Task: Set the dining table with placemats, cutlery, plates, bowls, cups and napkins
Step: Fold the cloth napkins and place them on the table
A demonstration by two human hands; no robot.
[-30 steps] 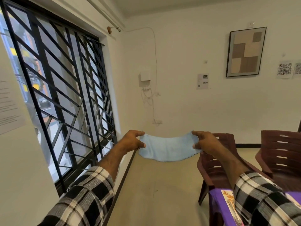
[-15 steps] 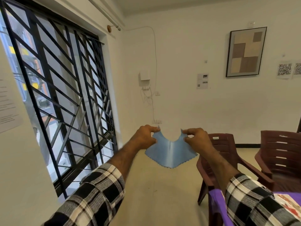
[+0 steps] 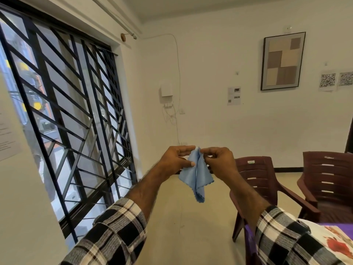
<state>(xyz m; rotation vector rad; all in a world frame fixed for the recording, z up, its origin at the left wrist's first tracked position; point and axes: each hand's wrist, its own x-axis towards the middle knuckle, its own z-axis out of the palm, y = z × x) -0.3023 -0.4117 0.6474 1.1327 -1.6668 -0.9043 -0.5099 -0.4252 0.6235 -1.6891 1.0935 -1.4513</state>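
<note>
At frame centre, the left hand (image 3: 176, 160) and right hand (image 3: 219, 161) pinch the top corners of a folded blue napkin (image 3: 196, 178) in mid-air. The table (image 3: 334, 240), lower right, is mostly cut off behind a checked sleeve (image 3: 286, 240).

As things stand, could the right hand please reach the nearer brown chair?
Probably not yet: the right hand pinches the blue napkin together with the left hand, though nothing stands between it and the chair.

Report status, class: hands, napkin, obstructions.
Left hand and right hand both pinch blue napkin at top corners. Napkin folded, hanging in mid-air, not on table. Nothing in the way.
</note>
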